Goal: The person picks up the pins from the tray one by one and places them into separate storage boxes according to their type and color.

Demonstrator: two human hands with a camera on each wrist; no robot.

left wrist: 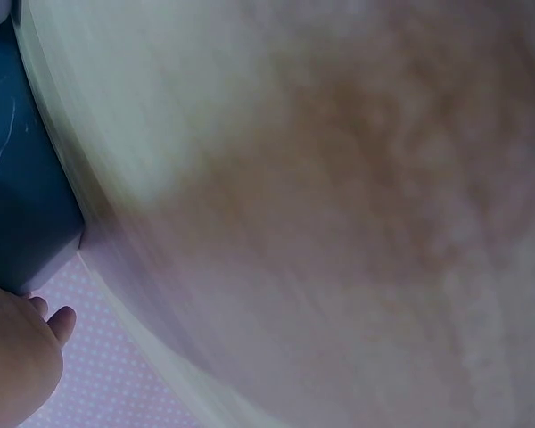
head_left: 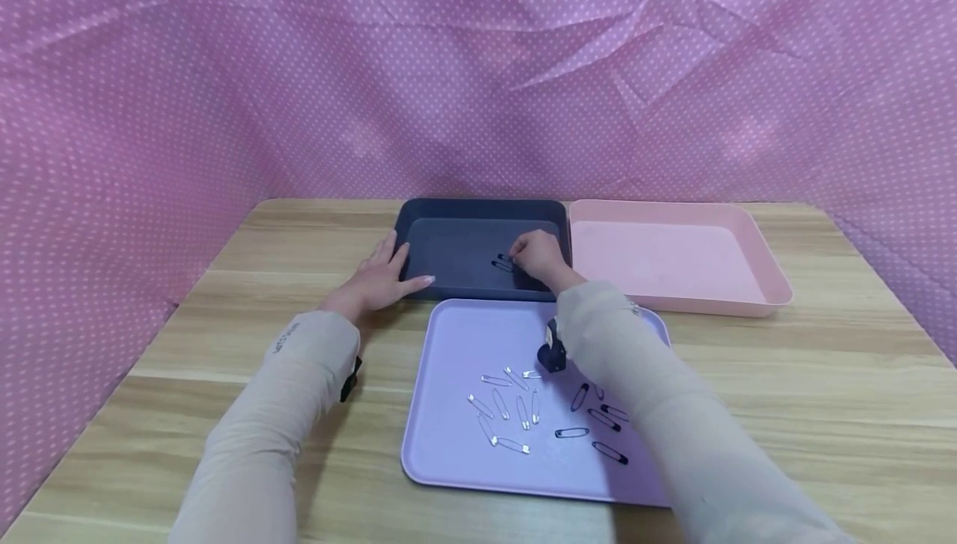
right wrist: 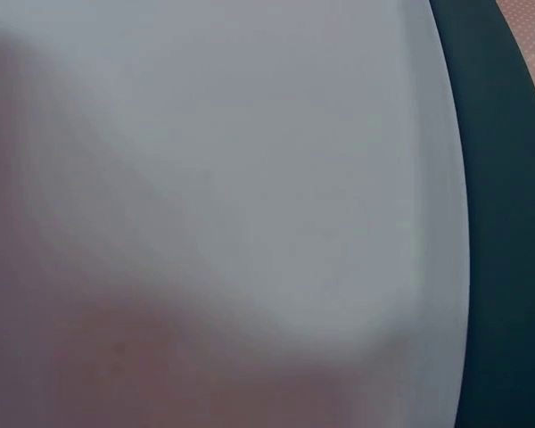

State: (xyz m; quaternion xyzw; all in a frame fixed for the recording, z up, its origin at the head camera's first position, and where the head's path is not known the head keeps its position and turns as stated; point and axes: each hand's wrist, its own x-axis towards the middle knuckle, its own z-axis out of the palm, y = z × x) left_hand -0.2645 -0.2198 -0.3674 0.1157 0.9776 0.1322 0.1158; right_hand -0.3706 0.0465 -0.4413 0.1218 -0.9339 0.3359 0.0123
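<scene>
A person's left hand (head_left: 377, 278) lies flat and relaxed against the dark blue tray (head_left: 449, 266), steadying it on the bench (head_left: 284, 237), while the right hand (head_left: 540, 257) pinches a black safety pin (head_left: 503, 262) just above its floor.

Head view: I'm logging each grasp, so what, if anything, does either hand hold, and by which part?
The right hand pinches a black safety pin by one end, over the dark tray. The left hand holds nothing; it rests flat against that tray's left edge.
</scene>
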